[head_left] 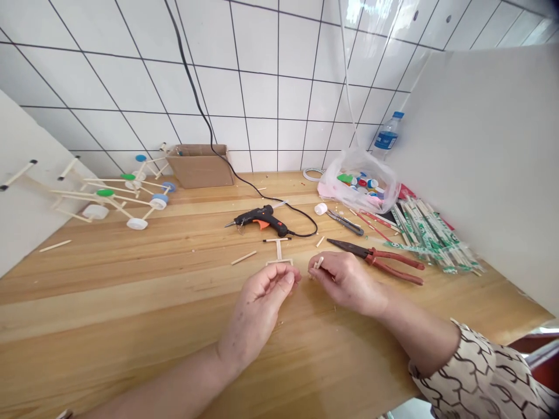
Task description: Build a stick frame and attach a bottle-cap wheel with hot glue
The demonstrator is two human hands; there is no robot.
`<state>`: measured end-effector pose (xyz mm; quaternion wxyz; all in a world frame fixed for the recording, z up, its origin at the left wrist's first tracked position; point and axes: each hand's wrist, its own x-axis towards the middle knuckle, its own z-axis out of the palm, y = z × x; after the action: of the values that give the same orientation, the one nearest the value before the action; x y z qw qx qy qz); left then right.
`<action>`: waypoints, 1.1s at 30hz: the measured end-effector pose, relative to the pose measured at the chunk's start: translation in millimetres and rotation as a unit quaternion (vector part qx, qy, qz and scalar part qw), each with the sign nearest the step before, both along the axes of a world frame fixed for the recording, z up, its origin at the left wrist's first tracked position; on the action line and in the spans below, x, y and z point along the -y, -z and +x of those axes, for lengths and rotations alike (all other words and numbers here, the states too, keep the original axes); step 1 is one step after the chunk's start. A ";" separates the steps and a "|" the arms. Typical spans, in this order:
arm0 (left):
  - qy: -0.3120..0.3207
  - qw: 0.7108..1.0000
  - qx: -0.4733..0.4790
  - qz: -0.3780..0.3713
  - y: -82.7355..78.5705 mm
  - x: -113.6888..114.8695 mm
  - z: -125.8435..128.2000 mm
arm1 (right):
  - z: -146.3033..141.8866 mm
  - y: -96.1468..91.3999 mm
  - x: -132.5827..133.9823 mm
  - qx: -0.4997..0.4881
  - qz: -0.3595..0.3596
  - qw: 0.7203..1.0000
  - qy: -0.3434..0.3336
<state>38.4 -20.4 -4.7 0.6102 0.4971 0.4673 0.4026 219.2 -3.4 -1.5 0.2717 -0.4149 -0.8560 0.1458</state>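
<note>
One short, pale wooden stick (319, 263) is pinched in closed fingers of the right hand (347, 282). The left hand (262, 299) has its fingers closed; whether on something, one cannot tell. Just beyond, a pale, black-tipped wooden frame (279, 250) lies on the brown wooden table (152, 302).

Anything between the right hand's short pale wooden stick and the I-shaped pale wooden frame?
Nothing visible between the stick and the stem of the frame. But the left hand crowds the frame's near bar; contact there can't be told.
</note>
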 end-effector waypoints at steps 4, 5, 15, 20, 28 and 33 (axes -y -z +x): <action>-0.010 1.000 0.004 -0.002 -1.4 0.5 1.0 | -1.6 -2.7 0.3 -0.041 -0.014 0.999 0.011; -0.012 1.000 0.005 -0.001 -1.4 0.4 1.0 | -1.8 -2.7 0.5 -0.045 -0.017 0.999 0.012; 0.004 1.000 0.004 0.000 0.4 -0.1 0.7 | -2.6 -0.1 -2.1 -0.053 -0.042 0.997 0.036; 0.010 1.000 0.000 0.005 2.0 -1.2 0.0 | -2.5 -1.7 -1.3 -0.064 -0.046 0.996 0.036; 0.009 1.000 -0.014 0.013 3.9 -1.9 0.5 | -4.7 -2.2 -0.2 -0.059 -0.091 0.994 0.020; 0.032 0.999 -0.032 0.018 0.6 -2.3 1.7 | -5.8 -9.5 2.2 -0.179 -0.214 0.959 0.048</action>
<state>40.2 -18.1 -5.3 0.5981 0.5354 0.4635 0.3752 213.4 -5.6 8.0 0.3322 -0.4713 -0.7211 0.3841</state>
